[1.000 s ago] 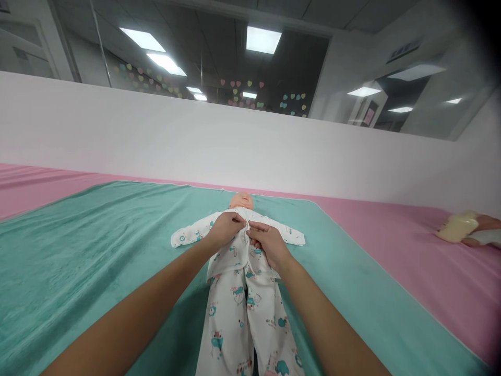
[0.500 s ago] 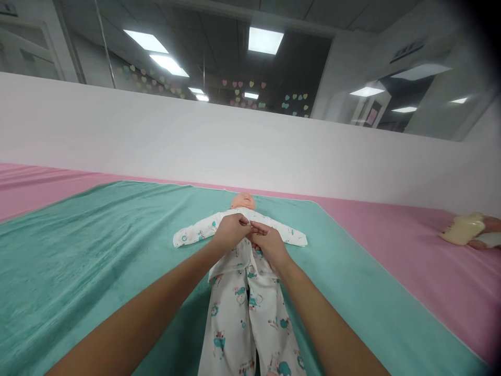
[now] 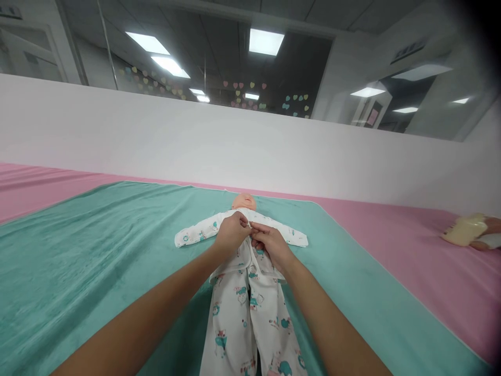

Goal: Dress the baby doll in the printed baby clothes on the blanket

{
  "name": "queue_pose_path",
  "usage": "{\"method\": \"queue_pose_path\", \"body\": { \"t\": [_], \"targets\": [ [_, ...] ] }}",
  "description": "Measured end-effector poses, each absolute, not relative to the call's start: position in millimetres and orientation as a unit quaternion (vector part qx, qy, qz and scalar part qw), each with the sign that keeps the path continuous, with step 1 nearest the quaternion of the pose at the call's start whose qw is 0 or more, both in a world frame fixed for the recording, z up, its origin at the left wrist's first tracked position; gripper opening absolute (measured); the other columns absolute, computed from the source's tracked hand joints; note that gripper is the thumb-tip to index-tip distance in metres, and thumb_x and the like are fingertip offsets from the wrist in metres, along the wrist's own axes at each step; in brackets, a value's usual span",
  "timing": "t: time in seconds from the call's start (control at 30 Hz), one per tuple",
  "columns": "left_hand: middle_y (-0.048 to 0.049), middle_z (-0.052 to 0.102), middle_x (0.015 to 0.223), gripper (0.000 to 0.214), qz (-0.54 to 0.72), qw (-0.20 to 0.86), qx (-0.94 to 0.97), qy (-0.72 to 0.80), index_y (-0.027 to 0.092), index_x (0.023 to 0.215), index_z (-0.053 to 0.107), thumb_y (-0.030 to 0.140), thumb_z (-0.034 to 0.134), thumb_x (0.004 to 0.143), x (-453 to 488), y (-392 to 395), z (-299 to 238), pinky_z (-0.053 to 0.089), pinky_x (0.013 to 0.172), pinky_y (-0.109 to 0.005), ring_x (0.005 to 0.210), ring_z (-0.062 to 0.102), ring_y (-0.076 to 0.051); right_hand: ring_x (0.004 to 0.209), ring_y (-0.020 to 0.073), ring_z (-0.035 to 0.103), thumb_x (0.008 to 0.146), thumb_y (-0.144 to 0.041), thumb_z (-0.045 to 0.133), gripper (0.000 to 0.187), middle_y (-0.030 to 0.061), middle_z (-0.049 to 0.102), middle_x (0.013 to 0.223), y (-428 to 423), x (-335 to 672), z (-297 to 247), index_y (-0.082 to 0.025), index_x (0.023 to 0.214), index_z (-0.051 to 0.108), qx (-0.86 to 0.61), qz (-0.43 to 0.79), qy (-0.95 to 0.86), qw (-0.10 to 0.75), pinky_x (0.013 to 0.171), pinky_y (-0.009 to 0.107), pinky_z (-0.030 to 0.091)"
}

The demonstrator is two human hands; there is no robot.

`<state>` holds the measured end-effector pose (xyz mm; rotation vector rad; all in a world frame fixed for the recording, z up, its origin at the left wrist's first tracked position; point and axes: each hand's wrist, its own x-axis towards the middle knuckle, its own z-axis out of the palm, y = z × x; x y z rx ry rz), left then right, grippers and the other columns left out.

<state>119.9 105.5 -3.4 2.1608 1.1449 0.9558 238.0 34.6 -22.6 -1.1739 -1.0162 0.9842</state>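
Note:
A baby doll (image 3: 244, 201) lies on its back on a teal blanket (image 3: 129, 230), head away from me. It wears a white printed pajama top (image 3: 201, 230) with both sleeves spread out, and matching pajama pants (image 3: 230, 318). Over the doll's chest, my left hand (image 3: 234, 230) pinches the front edge of the top. My right hand (image 3: 270, 241) meets it from the other side, its fingers closed on the same front opening. The fingertips nearly touch, and any button or snap between them is hidden. Below the hands the top's front edges hang slightly apart.
Pink cloth (image 3: 403, 245) shows around the blanket. At the far right, a pale yellow object (image 3: 464, 230) rests on it beside something skin-coloured, partly cut off by the frame edge. A white wall (image 3: 250, 151) with glass panels above it stands behind the doll.
Both hands stay at the doll's chest with only slight finger movement. The right hand has shifted a little to the right, and the top's lower front edges look slightly further apart.

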Motion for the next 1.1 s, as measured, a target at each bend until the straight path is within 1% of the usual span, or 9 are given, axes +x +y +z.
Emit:
{"method": "queue_pose_path", "body": {
  "t": [0.13, 0.3, 0.37, 0.47, 0.57, 0.67, 0.77, 1.0, 1.1],
  "targets": [
    [0.0012, 0.061, 0.071, 0.013, 0.354, 0.251, 0.791, 0.431, 0.02, 0.077, 0.053, 0.02, 0.059, 0.066, 120, 102, -2, 0.033, 0.055, -0.022, 0.066, 0.054, -0.014, 0.056, 0.0081, 0.052, 0.064, -0.016, 0.056, 0.047, 0.001, 0.06, 0.075, 35, 238, -24, -0.016, 0.111, 0.061, -0.516, 0.423, -0.444, 0.598, 0.05, 0.02, 0.037],
    [0.0017, 0.059, 0.066, 0.01, 0.377, 0.266, 0.779, 0.425, 0.019, 0.072, 0.051, 0.016, 0.057, 0.065, 119, 105, -3, 0.034, 0.056, -0.022, 0.064, 0.053, -0.014, 0.055, 0.0069, 0.052, 0.065, -0.017, 0.056, 0.046, 0.0025, 0.063, 0.082, 37, 238, -24, -0.015, 0.11, 0.061, -0.512, 0.424, -0.437, 0.605, 0.049, 0.02, 0.037],
    [0.0017, 0.059, 0.068, 0.008, 0.395, 0.299, 0.766, 0.41, 0.019, 0.073, 0.052, 0.015, 0.055, 0.066, 118, 109, -7, 0.036, 0.058, -0.022, 0.066, 0.054, -0.013, 0.054, 0.0067, 0.052, 0.065, -0.018, 0.056, 0.044, 0.0037, 0.064, 0.086, 37, 238, -24, -0.015, 0.109, 0.061, -0.513, 0.423, -0.434, 0.609, 0.048, 0.02, 0.036],
    [0.0016, 0.059, 0.072, 0.012, 0.415, 0.386, 0.732, 0.378, 0.019, 0.079, 0.052, 0.017, 0.053, 0.067, 117, 115, -13, 0.038, 0.058, -0.021, 0.066, 0.055, -0.012, 0.054, 0.0068, 0.053, 0.067, -0.02, 0.055, 0.04, 0.005, 0.065, 0.09, 37, 237, -25, -0.016, 0.106, 0.062, -0.513, 0.411, -0.431, 0.618, 0.046, 0.019, 0.036],
    [0.0024, 0.057, 0.071, 0.015, 0.431, 0.441, 0.704, 0.353, 0.018, 0.082, 0.051, 0.019, 0.053, 0.068, 116, 117, -17, 0.038, 0.056, -0.02, 0.061, 0.052, -0.01, 0.053, 0.0067, 0.053, 0.069, -0.021, 0.053, 0.038, 0.0037, 0.064, 0.086, 37, 237, -26, -0.018, 0.105, 0.062, -0.513, 0.398, -0.435, 0.624, 0.045, 0.018, 0.036],
    [0.0035, 0.055, 0.068, 0.013, 0.441, 0.453, 0.694, 0.345, 0.018, 0.081, 0.05, 0.021, 0.054, 0.068, 116, 117, -18, 0.037, 0.054, -0.019, 0.058, 0.049, -0.009, 0.051, 0.0061, 0.052, 0.068, -0.021, 0.052, 0.039, 0.0021, 0.062, 0.082, 38, 238, -28, -0.02, 0.106, 0.063, -0.517, 0.391, -0.436, 0.624, 0.044, 0.018, 0.036],
    [0.004, 0.054, 0.066, 0.012, 0.442, 0.471, 0.687, 0.334, 0.018, 0.081, 0.05, 0.02, 0.053, 0.069, 117, 116, -17, 0.036, 0.051, -0.019, 0.055, 0.048, -0.008, 0.048, 0.0063, 0.052, 0.067, -0.02, 0.052, 0.04, 0.0018, 0.06, 0.078, 39, 238, -29, -0.018, 0.104, 0.065, -0.527, 0.39, -0.432, 0.619, 0.043, 0.018, 0.036],
    [0.0032, 0.055, 0.066, 0.011, 0.439, 0.464, 0.691, 0.338, 0.017, 0.079, 0.052, 0.02, 0.054, 0.068, 115, 114, -14, 0.036, 0.052, -0.019, 0.058, 0.049, -0.009, 0.045, 0.0067, 0.051, 0.065, -0.019, 0.047, 0.046, -0.0004, 0.06, 0.073, 41, 237, -29, -0.022, 0.108, 0.063, -0.545, 0.368, -0.441, 0.61, 0.042, 0.019, 0.039],
    [0.0032, 0.055, 0.066, 0.011, 0.438, 0.463, 0.694, 0.335, 0.018, 0.079, 0.053, 0.021, 0.054, 0.069, 114, 114, -15, 0.036, 0.052, -0.019, 0.058, 0.049, -0.009, 0.042, 0.0076, 0.049, 0.064, -0.019, 0.044, 0.046, -0.0008, 0.059, 0.064, 43, 238, -32, -0.019, 0.106, 0.065, -0.577, 0.347, -0.445, 0.59, 0.04, 0.02, 0.039]
  ]
}}
